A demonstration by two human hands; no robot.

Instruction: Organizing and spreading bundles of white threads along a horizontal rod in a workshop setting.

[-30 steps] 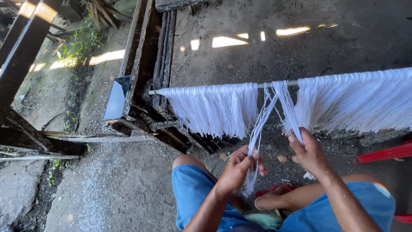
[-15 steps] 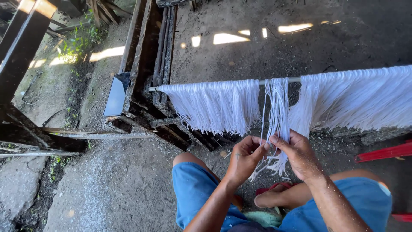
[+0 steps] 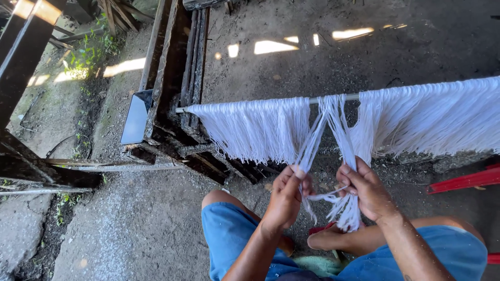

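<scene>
Head view, rod: A thin rod (image 3: pixel 317 100) is lying level across the middle, and every other place here is told from it.
Head view, threads: White threads (image 3: pixel 255 127) are hanging down from the rod like a curtain, all along it.
Head view, bunch: One small bunch of threads (image 3: pixel 338 119) is being pulled away from the rest, just under the middle of the rod.
Head view, left hand: The left hand (image 3: pixel 287 200) is sitting below the rod, its fingers (image 3: pixel 298 173) closing tight on one part of the bunch.
Head view, right hand: The right hand (image 3: pixel 367 190) is sitting below the rod too, its fingers pinching the other part, with a few threads crossing between both hands.
Head view, person: The person is sitting under the rod in blue shorts (image 3: pixel 229 237), one bare foot (image 3: pixel 325 239) tucked in.
Head view, around: A dark wooden frame (image 3: pixel 172 78) is holding the rod's left end, with a flat shiny panel (image 3: pixel 137 115) leaning beside it.
How far: I think the work is partway. Only this one bunch is being worked, and wide parts on both sides are hanging loose.
Hard to see: The rod's right end is cut off. What the fingers are doing to the bunch is too small to tell. A red thing (image 3: pixel 463 181) under the rod's right side is only partly showing.
</scene>
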